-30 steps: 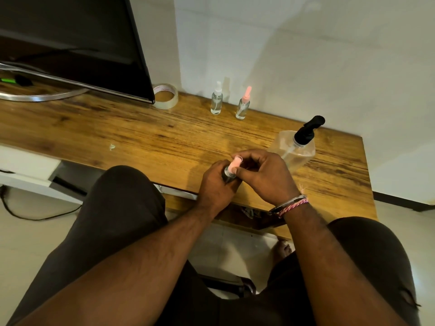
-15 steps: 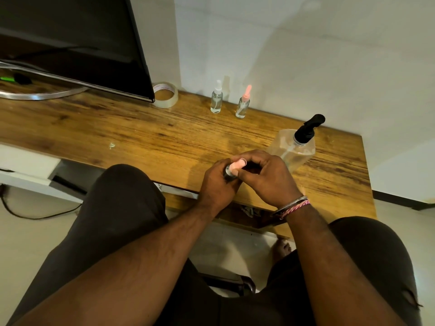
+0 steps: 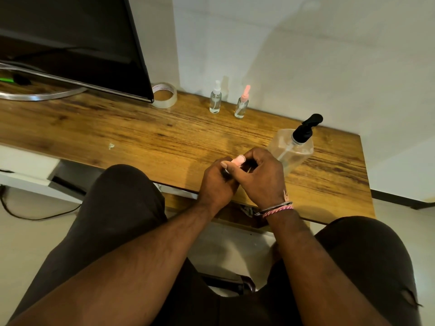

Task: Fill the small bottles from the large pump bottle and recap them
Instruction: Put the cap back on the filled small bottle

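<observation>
Table (image 3: pixel 141 137), wooden, carried every item; it was the largest object, with a dark monitor (image 3: pixel 70 43) at its back left. The large pump bottle (image 3: pixel 293 149), clear with a black pump head, stood upright near the right end, just behind the hands. A roll of clear tape (image 3: pixel 164 95) lay beside the monitor's lower corner.

Two small bottles stood upright and capped at the back edge near the wall: a white-capped spray bottle (image 3: pixel 215 100) and, just right of it, a pink-capped spray bottle (image 3: pixel 242 105). Whether they held liquid could not be told at this size. Judged as finished units, since both wore caps and stood set aside.

A third small bottle (image 3: pixel 227 171) was held over the front edge of the table. The left hand (image 3: pixel 217 184) was curled round its body, which was almost wholly hidden. The right hand (image 3: pixel 261 177) had its fingers curled and pinching the pink cap (image 3: pixel 238 160) at the bottle's top.

Judgement: capping or uncapping of the third bottle was in progress; which of the two could not be told. At least this bottle remained unfinished. No further small bottles were visible.
</observation>
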`<state>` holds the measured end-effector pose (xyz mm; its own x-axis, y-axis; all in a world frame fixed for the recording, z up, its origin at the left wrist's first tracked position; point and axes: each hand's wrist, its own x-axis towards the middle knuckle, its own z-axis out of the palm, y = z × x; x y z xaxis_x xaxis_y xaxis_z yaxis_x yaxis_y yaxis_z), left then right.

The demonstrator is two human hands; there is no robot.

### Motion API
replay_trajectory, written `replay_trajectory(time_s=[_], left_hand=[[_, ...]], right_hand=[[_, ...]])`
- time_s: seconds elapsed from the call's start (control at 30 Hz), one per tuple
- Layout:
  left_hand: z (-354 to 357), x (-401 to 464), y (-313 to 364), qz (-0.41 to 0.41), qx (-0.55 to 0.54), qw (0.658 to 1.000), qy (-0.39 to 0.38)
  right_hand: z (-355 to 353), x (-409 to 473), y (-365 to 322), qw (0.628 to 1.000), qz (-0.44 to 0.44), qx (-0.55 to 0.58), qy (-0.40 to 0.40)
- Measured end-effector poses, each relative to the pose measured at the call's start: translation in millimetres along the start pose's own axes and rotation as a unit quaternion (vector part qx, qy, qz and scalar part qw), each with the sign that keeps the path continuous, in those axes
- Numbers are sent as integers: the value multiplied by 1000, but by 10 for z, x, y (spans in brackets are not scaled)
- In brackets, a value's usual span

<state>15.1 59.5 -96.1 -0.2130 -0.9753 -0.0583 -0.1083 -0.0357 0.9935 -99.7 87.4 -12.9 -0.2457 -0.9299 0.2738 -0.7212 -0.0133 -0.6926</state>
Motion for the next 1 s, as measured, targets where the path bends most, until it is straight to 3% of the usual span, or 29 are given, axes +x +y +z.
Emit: replay_trajectory(time_s=[0.3, 0.5, 0.73, 1.0], left_hand=[[1, -14, 44, 42, 0, 999, -2], [-6, -31, 58, 42, -7, 999, 2], [41, -47, 93, 28, -1, 1000, 3], [59, -63, 116, 33, -1, 999, 5]], right_hand=[[-70, 28, -20, 996, -39, 58, -54], [-189, 49, 50, 986, -43, 69, -143], [-126, -20, 101, 997, -26, 59, -44], [-121, -24, 146, 989, -17, 131, -72]])
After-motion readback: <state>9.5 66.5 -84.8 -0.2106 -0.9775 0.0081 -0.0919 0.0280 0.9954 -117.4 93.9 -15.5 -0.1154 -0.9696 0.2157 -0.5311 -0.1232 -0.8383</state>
